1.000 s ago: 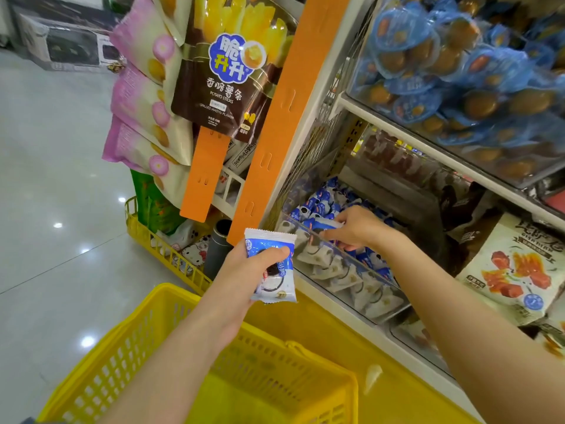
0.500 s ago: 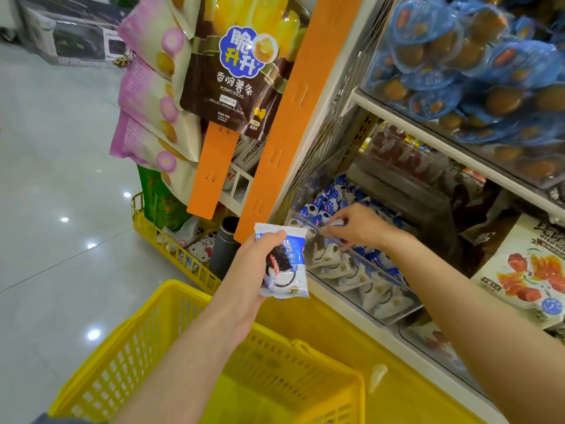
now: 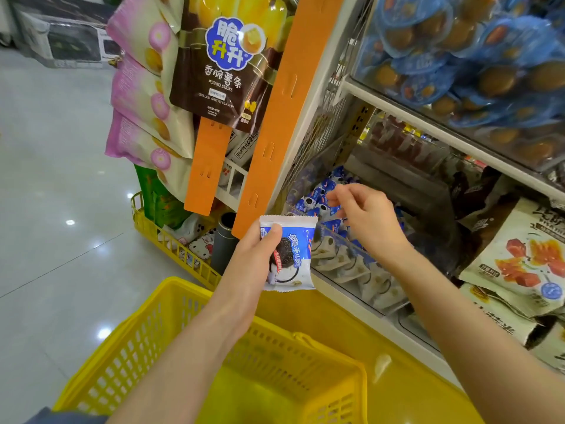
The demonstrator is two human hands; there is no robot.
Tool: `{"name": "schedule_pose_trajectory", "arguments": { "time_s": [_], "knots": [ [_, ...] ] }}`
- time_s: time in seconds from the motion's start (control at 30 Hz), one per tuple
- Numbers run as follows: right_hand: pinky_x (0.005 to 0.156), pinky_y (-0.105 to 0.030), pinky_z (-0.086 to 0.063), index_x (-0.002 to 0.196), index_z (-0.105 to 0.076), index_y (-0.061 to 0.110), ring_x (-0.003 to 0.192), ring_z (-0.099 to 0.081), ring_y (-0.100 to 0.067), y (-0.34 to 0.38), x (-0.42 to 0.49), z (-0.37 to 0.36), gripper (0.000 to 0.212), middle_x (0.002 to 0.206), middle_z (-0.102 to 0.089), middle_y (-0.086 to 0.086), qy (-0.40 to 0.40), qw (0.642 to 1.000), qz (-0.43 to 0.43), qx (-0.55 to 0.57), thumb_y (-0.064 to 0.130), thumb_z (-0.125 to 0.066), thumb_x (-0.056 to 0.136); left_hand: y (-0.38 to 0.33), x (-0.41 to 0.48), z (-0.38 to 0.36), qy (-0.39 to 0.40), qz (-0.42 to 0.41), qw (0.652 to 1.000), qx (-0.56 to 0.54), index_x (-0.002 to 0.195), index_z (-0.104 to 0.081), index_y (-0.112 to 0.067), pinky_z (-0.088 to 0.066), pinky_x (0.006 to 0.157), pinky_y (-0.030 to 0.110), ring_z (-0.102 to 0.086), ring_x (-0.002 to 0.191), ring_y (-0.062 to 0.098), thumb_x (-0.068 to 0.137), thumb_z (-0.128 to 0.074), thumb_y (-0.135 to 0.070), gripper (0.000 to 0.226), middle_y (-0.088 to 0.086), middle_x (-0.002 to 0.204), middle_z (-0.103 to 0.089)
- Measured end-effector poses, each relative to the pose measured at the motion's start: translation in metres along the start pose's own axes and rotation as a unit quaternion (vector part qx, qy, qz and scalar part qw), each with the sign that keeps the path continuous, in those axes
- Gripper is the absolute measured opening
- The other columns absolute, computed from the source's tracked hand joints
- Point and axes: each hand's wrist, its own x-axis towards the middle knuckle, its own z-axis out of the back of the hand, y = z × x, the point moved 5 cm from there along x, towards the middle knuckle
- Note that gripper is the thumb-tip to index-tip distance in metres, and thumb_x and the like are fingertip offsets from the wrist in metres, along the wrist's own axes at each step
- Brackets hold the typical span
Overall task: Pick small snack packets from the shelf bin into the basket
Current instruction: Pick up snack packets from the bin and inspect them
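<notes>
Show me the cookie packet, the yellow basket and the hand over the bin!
cookie packet point(image 3: 293, 261): head view, on its printed front.
yellow basket point(image 3: 131, 347): head view, on its left mesh wall.
right hand point(image 3: 371, 223): head view, on the back of the hand.

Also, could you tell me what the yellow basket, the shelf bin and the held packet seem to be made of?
Yellow basket: moulded plastic, judging by its slotted lattice walls.
Shelf bin: clear glossy plastic, probably acrylic; contents show through.
Packet: glossy printed film, with crimped serrated ends.
</notes>
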Motion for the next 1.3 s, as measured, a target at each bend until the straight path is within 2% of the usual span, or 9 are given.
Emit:
{"name": "schedule_pose_trajectory", "arguments": {
  "time_s": [0.1,0.23,0.37,0.53,0.77,0.9,0.97,1.1,1.3],
  "knots": [
    [0.059,-0.020,-0.050,0.081,-0.068,0.032,0.066,-0.062,-0.003,0.023,-0.043,-0.012,0.025,0.080,-0.070,0.008,0.080,0.989,0.015,0.122,0.042,-0.047,0.091,0.002,-0.002,-0.001,0.006,-0.010,1.000,0.019,0.099,-0.059,-0.033,-0.048,0.090,0.050,-0.064,0.081,0.022,0.094,-0.047,-0.031,0.013,0.003,0.086,-0.070],
    [0.077,-0.042,-0.056,0.096,-0.068,0.015,0.088,-0.067,-0.030,0.022,-0.071,-0.023,0.012,0.091,-0.071,-0.014,0.098,0.978,-0.036,0.181,0.016,-0.064,0.085,0.004,-0.006,-0.005,0.033,-0.029,0.998,0.042,0.104,-0.063,-0.027,-0.056,0.074,0.038,-0.071,0.083,0.018,0.094,-0.047,-0.030,0.019,0.004,0.091,-0.073],
    [0.066,-0.027,-0.054,0.095,-0.068,0.008,0.078,-0.067,-0.023,0.017,-0.083,-0.020,0.012,0.089,-0.071,-0.013,0.093,0.972,-0.052,0.212,0.011,-0.063,0.086,0.005,-0.010,-0.007,0.045,-0.062,0.993,0.085,0.097,-0.065,-0.019,-0.056,0.064,0.025,-0.071,0.079,0.017,0.093,-0.047,-0.032,0.023,0.004,0.085,-0.073],
    [0.069,-0.038,-0.054,0.083,-0.068,0.021,0.074,-0.064,-0.016,0.016,-0.100,-0.019,0.007,0.076,-0.069,0.000,0.022,0.990,0.012,0.136,0.022,-0.063,0.086,0.008,-0.013,-0.008,0.050,-0.063,0.993,0.091,0.091,-0.066,-0.011,-0.053,0.057,0.017,-0.069,0.071,0.012,0.093,-0.047,-0.033,0.029,0.004,0.078,-0.072],
    [0.064,-0.028,-0.050,0.088,-0.071,0.013,0.074,-0.058,-0.010,0.030,-0.113,-0.016,0.014,0.080,-0.066,0.003,-0.054,0.962,0.253,-0.089,0.024,-0.062,0.087,0.017,-0.014,-0.006,0.055,-0.030,0.993,0.104,0.089,-0.066,-0.013,-0.052,0.070,0.027,-0.069,0.082,0.017,0.092,-0.048,-0.038,0.031,0.011,0.087,-0.071],
    [0.060,-0.013,-0.044,0.086,-0.067,0.020,0.071,-0.057,-0.003,0.015,-0.104,-0.018,0.007,0.075,-0.063,0.011,-0.031,0.993,0.109,0.045,0.022,-0.061,0.088,0.017,-0.012,-0.003,0.060,-0.014,0.993,0.098,0.097,-0.064,-0.016,-0.055,0.075,0.031,-0.069,0.085,0.015,0.085,-0.054,-0.042,0.030,0.010,0.091,-0.071],
    [0.055,-0.016,-0.049,0.084,-0.063,0.018,0.064,-0.060,-0.004,0.001,-0.098,-0.021,0.009,0.074,-0.065,0.006,-0.014,0.991,-0.009,0.130,0.021,-0.057,0.090,0.018,-0.012,-0.002,0.049,-0.018,0.991,0.125,0.105,-0.059,-0.021,-0.053,0.061,0.019,-0.069,0.079,0.007,0.080,-0.063,-0.037,0.030,0.002,0.093,-0.072],
    [0.053,-0.018,-0.054,0.091,-0.057,0.009,0.061,-0.066,-0.007,-0.014,-0.093,-0.027,0.008,0.081,-0.068,-0.009,0.025,0.922,-0.184,0.340,0.012,-0.050,0.094,0.019,-0.011,0.004,-0.024,-0.033,0.992,0.117,0.101,-0.056,-0.026,-0.054,0.062,0.022,-0.070,0.079,0.007,0.076,-0.074,-0.020,0.031,-0.002,0.097,-0.069],
    [0.066,-0.022,-0.055,0.105,-0.055,0.019,0.076,-0.068,-0.010,-0.013,-0.096,-0.033,0.013,0.091,-0.072,-0.005,0.152,0.940,-0.165,0.257,0.016,-0.055,0.091,0.007,-0.012,0.010,-0.042,-0.092,0.988,0.119,0.098,-0.062,-0.026,-0.052,0.056,0.014,-0.069,0.074,0.003,0.080,-0.069,-0.024,0.020,-0.009,0.084,-0.074]
  ]
}}
